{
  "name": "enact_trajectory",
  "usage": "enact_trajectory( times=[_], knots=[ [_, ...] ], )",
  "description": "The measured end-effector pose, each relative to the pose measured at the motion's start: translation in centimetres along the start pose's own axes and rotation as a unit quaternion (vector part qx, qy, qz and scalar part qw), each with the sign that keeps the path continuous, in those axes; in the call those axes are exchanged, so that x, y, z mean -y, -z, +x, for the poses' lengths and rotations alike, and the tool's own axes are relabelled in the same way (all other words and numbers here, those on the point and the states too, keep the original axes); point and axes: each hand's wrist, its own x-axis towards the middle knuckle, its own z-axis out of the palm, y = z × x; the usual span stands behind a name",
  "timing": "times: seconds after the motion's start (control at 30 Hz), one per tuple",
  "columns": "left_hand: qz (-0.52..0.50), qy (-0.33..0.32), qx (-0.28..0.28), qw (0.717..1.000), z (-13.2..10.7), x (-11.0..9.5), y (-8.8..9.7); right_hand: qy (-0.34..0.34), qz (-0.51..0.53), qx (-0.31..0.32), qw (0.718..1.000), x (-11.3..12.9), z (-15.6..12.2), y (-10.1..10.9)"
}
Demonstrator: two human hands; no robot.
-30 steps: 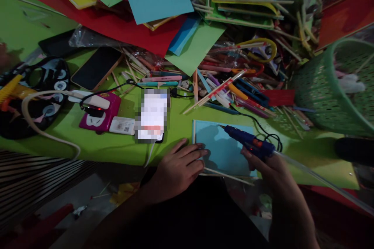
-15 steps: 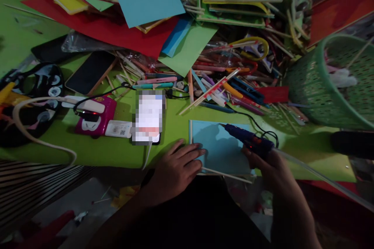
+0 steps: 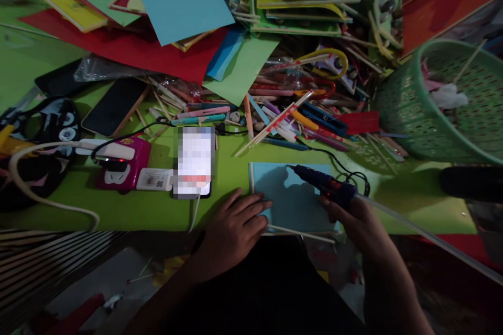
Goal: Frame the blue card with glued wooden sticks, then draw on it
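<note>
A light blue sheet (image 3: 291, 204) lies at the table's near edge, with a thin pale stick (image 3: 252, 178) along its left side. My left hand (image 3: 236, 227) rests with fingers stretched out and slightly apart on the sheet's lower left part. Another thin stick (image 3: 302, 233) runs from beside those fingers along the near edge, slanting a little off it. My right hand (image 3: 357, 214) is wrapped round a dark blue hot glue gun (image 3: 330, 186). A long clear glue stick (image 3: 416, 230) sticks out of its back. Its nozzle points left, over the sheet's far edge.
A lit phone (image 3: 194, 162) and a magenta power socket (image 3: 123, 165) with cables lie left. Behind are pens, sticks and a stack of coloured paper (image 3: 184, 0). A green basket (image 3: 416, 110) stands right. The glue gun's black cord (image 3: 341, 159) loops behind it.
The whole view has shifted slightly, so things sit a little further left. The glue gun's tip has moved very slightly left along the sheet's far edge. My left hand stays on the sheet.
</note>
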Motion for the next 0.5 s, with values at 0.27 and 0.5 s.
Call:
enact_trajectory(
  times=[0.27, 0.5],
  knots=[
    [-0.004, 0.003, 0.009, 1.000, 0.0, 0.0, 0.2, -0.026, -0.006, -0.031, 0.999, -2.1, -0.5, 1.1],
    [0.002, -0.001, 0.015, 1.000, 0.0, 0.0, 0.3, -0.022, -0.008, -0.027, 0.999, -1.5, -0.3, 0.6]
  ],
)
